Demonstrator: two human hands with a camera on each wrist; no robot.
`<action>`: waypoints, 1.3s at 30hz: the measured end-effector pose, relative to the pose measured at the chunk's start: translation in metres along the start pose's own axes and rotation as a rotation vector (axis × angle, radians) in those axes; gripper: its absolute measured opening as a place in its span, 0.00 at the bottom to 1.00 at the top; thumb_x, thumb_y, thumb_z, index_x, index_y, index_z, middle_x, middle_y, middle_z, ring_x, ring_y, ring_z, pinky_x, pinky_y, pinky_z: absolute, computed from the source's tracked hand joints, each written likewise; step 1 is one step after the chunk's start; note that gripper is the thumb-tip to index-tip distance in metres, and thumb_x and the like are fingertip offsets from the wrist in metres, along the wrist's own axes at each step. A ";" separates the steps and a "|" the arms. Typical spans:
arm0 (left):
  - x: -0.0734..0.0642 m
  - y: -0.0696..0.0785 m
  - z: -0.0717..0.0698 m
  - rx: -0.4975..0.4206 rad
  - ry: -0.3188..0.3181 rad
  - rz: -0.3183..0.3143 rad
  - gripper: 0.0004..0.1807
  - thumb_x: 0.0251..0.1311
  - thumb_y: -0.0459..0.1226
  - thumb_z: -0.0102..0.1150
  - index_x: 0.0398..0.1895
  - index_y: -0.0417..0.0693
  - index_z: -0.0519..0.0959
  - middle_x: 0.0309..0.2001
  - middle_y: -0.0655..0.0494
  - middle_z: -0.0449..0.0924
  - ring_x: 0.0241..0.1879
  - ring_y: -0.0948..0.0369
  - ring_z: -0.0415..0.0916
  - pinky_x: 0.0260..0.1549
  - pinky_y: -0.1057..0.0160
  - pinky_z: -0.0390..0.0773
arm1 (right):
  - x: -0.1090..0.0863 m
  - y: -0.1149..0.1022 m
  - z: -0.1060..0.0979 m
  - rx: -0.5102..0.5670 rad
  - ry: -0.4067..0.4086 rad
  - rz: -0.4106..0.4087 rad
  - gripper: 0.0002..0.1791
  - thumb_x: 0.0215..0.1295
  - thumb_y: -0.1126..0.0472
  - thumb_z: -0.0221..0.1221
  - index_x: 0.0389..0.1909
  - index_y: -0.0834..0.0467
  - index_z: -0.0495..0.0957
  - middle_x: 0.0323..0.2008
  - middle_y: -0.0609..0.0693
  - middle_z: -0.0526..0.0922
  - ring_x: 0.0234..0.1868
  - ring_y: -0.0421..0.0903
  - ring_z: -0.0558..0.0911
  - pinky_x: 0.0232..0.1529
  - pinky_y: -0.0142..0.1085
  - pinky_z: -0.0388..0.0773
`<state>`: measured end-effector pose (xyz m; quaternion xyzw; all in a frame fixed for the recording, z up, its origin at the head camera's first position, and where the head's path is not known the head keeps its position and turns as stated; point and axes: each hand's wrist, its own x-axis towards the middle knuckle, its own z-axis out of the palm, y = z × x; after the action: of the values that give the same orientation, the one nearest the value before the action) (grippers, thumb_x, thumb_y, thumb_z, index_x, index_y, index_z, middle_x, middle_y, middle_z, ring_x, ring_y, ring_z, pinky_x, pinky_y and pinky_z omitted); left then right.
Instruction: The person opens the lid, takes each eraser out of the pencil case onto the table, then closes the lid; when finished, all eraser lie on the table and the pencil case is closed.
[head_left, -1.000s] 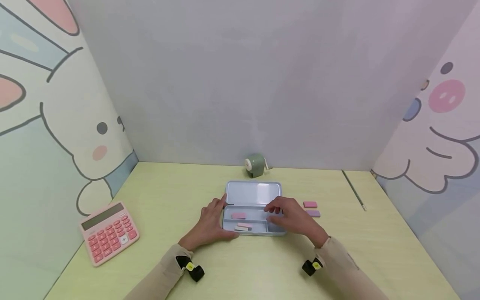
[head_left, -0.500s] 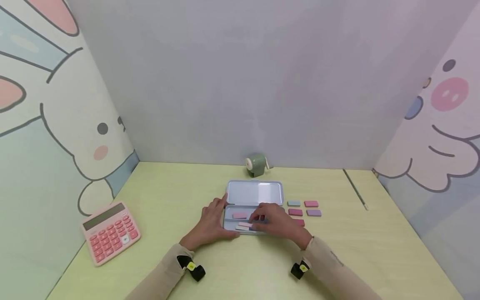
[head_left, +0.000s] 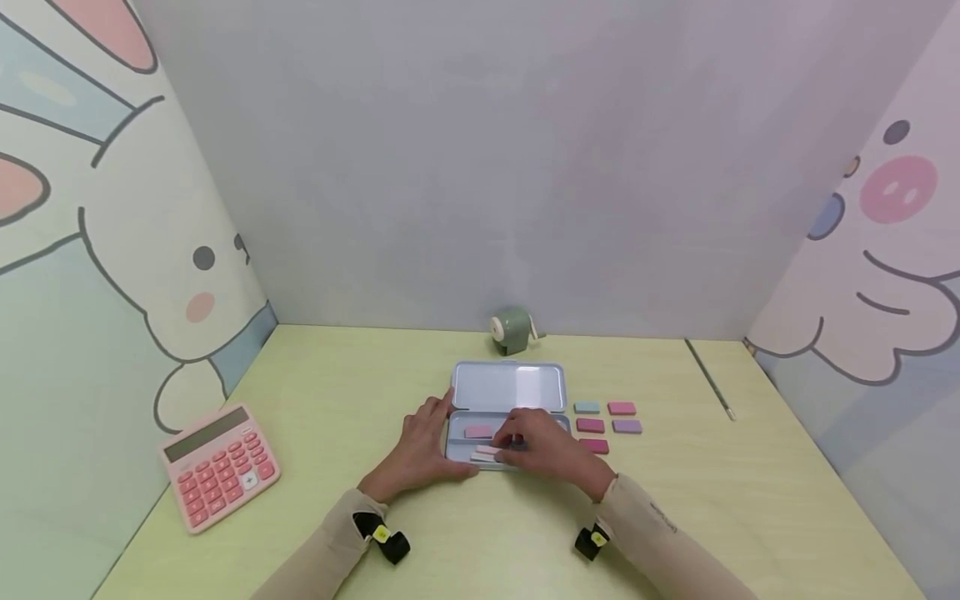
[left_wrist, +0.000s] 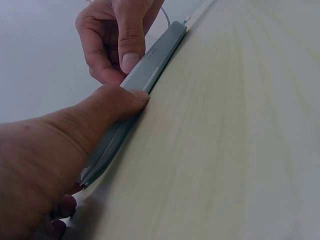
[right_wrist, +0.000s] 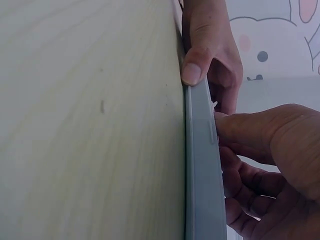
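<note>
A pale blue pencil case (head_left: 509, 387) lies with its lid folded back on the table. My left hand (head_left: 415, 450) holds its left end, thumb along the front wall and fingers at the left side. In the left wrist view that thumb presses the rim of the case (left_wrist: 159, 55). My right hand (head_left: 551, 450) reaches into the front compartment, where thumb and forefinger pinch the right end of a pale eraser (head_left: 486, 450); the fingertips are partly hidden. A pink eraser (head_left: 477, 432) lies in the back compartment. The right wrist view shows the right hand (right_wrist: 272, 160) behind the front wall.
Right of the case lie several erasers, among them a teal one (head_left: 587, 407) and a purple one (head_left: 627, 427). A green pencil (head_left: 708, 379) lies farther right. Behind the case stands a green crank sharpener (head_left: 513, 331). A pink calculator (head_left: 219, 468) sits at the left.
My right hand has moved left within the case, from its right side to the pale erasers, uncovering erasers on the table. The left hand has stayed at the case's left end.
</note>
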<state>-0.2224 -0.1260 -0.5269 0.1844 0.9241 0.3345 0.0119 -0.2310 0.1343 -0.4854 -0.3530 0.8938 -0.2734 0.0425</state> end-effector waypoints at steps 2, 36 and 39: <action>0.000 0.000 0.000 -0.002 -0.002 -0.005 0.74 0.43 0.62 0.84 0.88 0.45 0.51 0.66 0.48 0.71 0.63 0.52 0.69 0.63 0.46 0.65 | 0.000 0.001 0.000 0.011 0.001 0.003 0.06 0.67 0.59 0.73 0.42 0.54 0.93 0.38 0.44 0.89 0.38 0.36 0.79 0.42 0.29 0.78; 0.000 0.001 0.000 -0.004 -0.002 0.002 0.74 0.42 0.61 0.85 0.88 0.44 0.51 0.66 0.49 0.72 0.63 0.54 0.70 0.62 0.48 0.63 | -0.052 0.036 -0.028 0.112 0.207 0.147 0.10 0.67 0.66 0.71 0.39 0.46 0.85 0.38 0.39 0.87 0.39 0.36 0.80 0.44 0.33 0.82; 0.000 0.002 -0.001 -0.003 0.000 0.003 0.74 0.42 0.60 0.85 0.88 0.43 0.51 0.66 0.48 0.72 0.64 0.53 0.70 0.62 0.48 0.63 | -0.058 0.039 -0.032 0.106 0.213 0.179 0.10 0.66 0.66 0.72 0.40 0.47 0.85 0.40 0.41 0.87 0.41 0.38 0.81 0.46 0.33 0.84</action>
<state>-0.2219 -0.1251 -0.5254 0.1859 0.9233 0.3360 0.0116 -0.2198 0.2105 -0.4848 -0.2381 0.9055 -0.3512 -0.0098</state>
